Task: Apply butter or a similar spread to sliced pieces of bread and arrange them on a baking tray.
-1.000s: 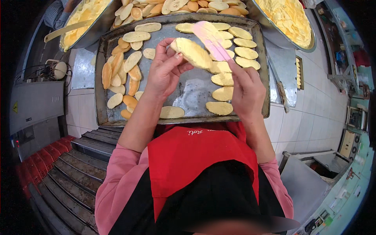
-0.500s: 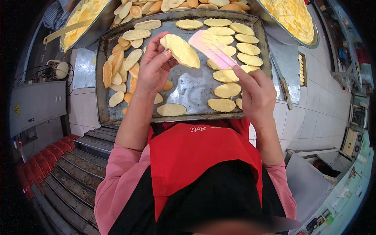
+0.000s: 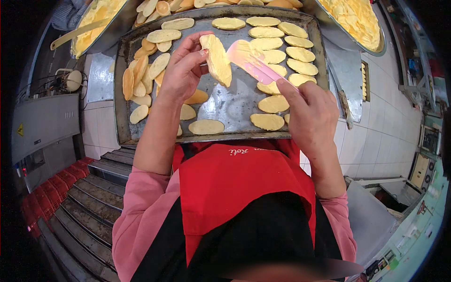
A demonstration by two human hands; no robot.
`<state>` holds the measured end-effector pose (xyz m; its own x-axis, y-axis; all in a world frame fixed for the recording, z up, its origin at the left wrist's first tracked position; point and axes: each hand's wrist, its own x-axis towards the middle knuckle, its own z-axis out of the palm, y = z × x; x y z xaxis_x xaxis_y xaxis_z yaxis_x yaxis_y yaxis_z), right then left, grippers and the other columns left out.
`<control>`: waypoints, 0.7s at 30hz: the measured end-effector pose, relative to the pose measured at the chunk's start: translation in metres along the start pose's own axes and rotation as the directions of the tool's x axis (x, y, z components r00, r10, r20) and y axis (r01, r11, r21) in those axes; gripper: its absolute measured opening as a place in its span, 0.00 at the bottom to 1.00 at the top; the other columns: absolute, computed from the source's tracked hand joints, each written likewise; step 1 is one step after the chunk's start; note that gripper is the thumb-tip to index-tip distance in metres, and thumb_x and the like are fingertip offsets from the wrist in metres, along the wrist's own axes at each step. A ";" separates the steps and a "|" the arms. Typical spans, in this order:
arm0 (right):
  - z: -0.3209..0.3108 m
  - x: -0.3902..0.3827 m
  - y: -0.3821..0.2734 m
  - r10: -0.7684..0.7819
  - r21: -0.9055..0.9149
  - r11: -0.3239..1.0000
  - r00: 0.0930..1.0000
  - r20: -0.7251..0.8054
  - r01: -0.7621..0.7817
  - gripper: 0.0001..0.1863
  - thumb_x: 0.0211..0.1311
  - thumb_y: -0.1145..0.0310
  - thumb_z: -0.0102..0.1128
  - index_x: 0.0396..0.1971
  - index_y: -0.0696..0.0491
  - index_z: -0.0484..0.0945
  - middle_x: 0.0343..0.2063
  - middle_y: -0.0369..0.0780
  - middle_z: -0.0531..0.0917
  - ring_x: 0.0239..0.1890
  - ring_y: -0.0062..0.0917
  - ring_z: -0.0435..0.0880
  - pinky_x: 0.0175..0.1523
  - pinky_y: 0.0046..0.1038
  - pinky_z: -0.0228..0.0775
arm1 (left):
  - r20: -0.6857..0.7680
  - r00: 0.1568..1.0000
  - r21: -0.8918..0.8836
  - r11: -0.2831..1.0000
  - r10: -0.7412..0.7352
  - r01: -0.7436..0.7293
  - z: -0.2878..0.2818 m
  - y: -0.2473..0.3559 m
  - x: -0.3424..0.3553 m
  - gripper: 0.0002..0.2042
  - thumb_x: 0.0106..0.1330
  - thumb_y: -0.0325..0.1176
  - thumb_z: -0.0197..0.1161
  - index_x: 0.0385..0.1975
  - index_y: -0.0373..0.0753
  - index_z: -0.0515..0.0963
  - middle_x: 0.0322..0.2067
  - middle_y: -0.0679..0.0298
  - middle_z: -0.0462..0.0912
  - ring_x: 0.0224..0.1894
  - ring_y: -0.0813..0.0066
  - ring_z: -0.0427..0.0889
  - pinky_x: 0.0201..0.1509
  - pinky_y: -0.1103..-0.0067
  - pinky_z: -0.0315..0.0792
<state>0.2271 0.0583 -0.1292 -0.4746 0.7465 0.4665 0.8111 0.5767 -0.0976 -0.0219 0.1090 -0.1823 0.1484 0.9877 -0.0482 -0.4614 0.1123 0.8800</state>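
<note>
My left hand (image 3: 185,70) grips an oval slice of bread (image 3: 217,60) by its left side, its face coated in pale yellow cream. In my right hand (image 3: 314,110) is a pink spatula (image 3: 263,71), its blade smeared with the same cream and its tip at the slice's right edge. Both are held above a dark metal baking tray (image 3: 225,138). Cream-covered ovals (image 3: 274,104) lie in rows along the tray's right side. Plain slices (image 3: 159,66) are heaped on its left, and one plain slice (image 3: 206,127) lies near the front edge.
Metal bowls of yellow cream stand beyond the tray at left (image 3: 99,21) and right (image 3: 350,21), the left one with a long-handled utensil (image 3: 77,34) across it. More bread pieces (image 3: 188,5) are piled at the back. A long knife (image 3: 345,101) lies right of the tray.
My left hand has tilted the slice more upright and shifted it slightly left. The spatula has dropped a little, its tip now meeting the slice's edge.
</note>
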 end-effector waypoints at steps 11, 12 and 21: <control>-0.008 0.005 -0.003 0.092 0.104 0.990 0.993 0.078 -0.100 0.13 0.44 0.75 0.53 0.32 0.45 0.78 0.16 0.36 0.67 0.19 0.29 0.70 0.25 0.30 0.58 | 0.002 0.997 0.124 0.989 -0.077 0.076 0.001 0.009 0.006 0.19 0.56 0.29 0.50 0.50 0.34 0.66 0.41 0.66 0.71 0.41 0.81 0.74 0.45 0.85 0.68; -0.007 0.005 -0.005 0.085 0.100 0.990 0.992 0.089 -0.094 0.14 0.43 0.75 0.53 0.32 0.45 0.78 0.16 0.36 0.67 0.19 0.30 0.70 0.25 0.30 0.59 | 0.005 0.996 0.144 0.986 -0.089 0.088 0.002 0.010 0.007 0.19 0.56 0.29 0.50 0.50 0.35 0.66 0.41 0.66 0.71 0.41 0.81 0.74 0.45 0.85 0.68; -0.012 0.008 -0.006 0.076 0.102 0.990 0.985 0.152 -0.092 0.14 0.43 0.76 0.53 0.32 0.45 0.78 0.17 0.37 0.68 0.19 0.31 0.71 0.25 0.32 0.60 | 0.039 0.991 0.230 0.967 -0.125 0.112 -0.004 0.007 0.015 0.19 0.56 0.30 0.49 0.49 0.35 0.67 0.40 0.66 0.72 0.40 0.81 0.74 0.44 0.84 0.69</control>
<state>0.2224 0.0572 -0.1143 -0.4581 0.8299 0.3184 0.8121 0.5364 -0.2297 -0.0263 0.1252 -0.1787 0.2389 0.9611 -0.1389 -0.2285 0.1947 0.9539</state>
